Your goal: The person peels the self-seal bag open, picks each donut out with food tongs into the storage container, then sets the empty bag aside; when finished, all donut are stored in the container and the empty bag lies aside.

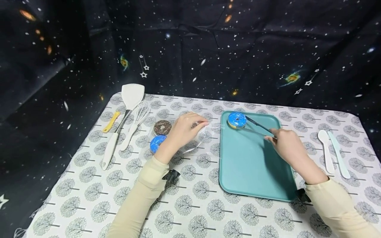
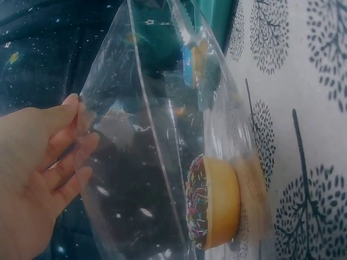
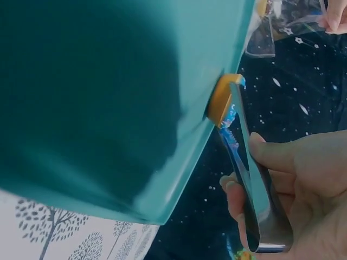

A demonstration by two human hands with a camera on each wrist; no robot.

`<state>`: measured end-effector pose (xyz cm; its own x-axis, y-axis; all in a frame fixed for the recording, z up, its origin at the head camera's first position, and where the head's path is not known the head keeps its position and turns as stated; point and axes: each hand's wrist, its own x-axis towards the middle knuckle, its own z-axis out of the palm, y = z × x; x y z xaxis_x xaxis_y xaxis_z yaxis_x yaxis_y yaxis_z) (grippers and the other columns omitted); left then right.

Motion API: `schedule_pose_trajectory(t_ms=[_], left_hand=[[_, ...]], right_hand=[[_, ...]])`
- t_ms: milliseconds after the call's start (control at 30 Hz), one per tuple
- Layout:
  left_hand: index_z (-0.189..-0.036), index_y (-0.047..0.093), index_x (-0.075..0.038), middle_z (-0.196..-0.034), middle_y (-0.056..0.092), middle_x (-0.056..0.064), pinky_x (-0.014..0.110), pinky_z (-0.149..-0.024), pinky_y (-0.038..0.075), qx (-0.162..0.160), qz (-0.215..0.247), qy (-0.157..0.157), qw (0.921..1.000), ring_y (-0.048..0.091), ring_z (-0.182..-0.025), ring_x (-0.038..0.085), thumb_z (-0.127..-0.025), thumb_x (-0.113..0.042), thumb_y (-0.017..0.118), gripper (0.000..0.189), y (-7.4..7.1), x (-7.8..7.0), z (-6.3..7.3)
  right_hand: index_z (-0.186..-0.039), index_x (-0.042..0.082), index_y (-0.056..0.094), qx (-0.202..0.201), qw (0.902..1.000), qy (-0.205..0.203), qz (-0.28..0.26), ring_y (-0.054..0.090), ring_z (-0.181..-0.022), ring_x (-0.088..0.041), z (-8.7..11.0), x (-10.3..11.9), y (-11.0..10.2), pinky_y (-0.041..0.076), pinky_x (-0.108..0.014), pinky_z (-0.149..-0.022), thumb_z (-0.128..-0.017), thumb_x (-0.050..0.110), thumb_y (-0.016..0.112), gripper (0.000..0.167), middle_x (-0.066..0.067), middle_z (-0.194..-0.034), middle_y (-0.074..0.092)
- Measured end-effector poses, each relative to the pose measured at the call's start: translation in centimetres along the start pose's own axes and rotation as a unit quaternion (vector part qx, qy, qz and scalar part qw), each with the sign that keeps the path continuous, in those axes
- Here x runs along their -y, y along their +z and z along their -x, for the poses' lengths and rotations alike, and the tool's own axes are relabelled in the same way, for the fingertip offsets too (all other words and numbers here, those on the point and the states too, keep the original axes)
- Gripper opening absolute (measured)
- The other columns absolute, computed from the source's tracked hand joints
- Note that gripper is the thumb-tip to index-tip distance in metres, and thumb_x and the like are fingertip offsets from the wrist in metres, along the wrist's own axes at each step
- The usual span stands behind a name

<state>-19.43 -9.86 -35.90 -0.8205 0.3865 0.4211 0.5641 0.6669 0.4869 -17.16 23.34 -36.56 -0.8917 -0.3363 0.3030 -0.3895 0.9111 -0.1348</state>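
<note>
My left hand point(image 1: 182, 133) pinches the edge of a clear plastic bag point(image 2: 127, 179) between thumb and fingers, holding its mouth up toward the tray. Inside the bag lie a chocolate donut with sprinkles point(image 1: 162, 127) and a blue-iced donut point(image 1: 157, 144), partly hidden by my wrist. My right hand point(image 1: 288, 144) grips metal tongs point(image 3: 269, 219), thumb on one arm and fingers on the other. The tong tips are at a second blue-iced donut point(image 1: 236, 119), which sits at the far left corner of the green tray point(image 1: 253, 165).
Left of the bag lie a white spatula point(image 1: 132, 96), a white whisk point(image 1: 132, 130) and a small yellow-handled tool point(image 1: 111, 122). Right of the tray are a white spoon point(image 1: 326, 152) and a pale green knife point(image 1: 340, 155). A dark starry cloth point(image 1: 190, 49) hangs behind the table.
</note>
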Motion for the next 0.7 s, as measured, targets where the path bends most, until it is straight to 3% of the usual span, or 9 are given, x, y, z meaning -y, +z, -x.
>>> schedule_pose_trajectory(t_ms=[233,467,700], left_hand=[[-0.103,0.071,-0.017,-0.101,0.07,-0.003,0.032,-0.094,0.045,0.005,0.0,-0.003,1.0,0.061,-0.098,0.013,-0.091,-0.029,0.061,0.02,0.04,-0.09,0.02],[-0.104,0.071,-0.016,-0.103,0.07,-0.003,0.033,-0.096,0.044,0.013,-0.003,-0.005,0.9999,0.061,-0.101,0.014,-0.092,-0.03,0.059,0.022,0.11,-0.03,-0.04],[-0.104,0.071,-0.018,-0.101,0.07,-0.004,0.031,-0.093,0.046,0.014,-0.009,-0.001,0.9999,0.061,-0.098,0.012,-0.092,-0.031,0.059,0.021,0.12,-0.09,-0.06]], right_hand=[[-0.109,-0.013,0.059,0.053,0.9981,0.031,-0.01,0.055,-0.058,-0.034,0.27,0.0,0.0,0.049,-0.049,-0.054,-0.087,0.018,0.066,0.038,-0.023,-0.075,0.057],[-0.116,-0.012,0.057,0.058,0.9973,0.045,-0.006,0.058,-0.071,-0.043,0.83,-0.13,-0.27,0.048,-0.054,-0.061,-0.088,0.02,0.065,0.043,-0.035,-0.093,0.059],[-0.115,-0.012,0.057,0.055,0.9978,0.037,-0.007,0.058,-0.07,-0.043,0.77,-0.26,-0.36,0.049,-0.055,-0.061,-0.088,0.019,0.065,0.042,-0.035,-0.092,0.06]])
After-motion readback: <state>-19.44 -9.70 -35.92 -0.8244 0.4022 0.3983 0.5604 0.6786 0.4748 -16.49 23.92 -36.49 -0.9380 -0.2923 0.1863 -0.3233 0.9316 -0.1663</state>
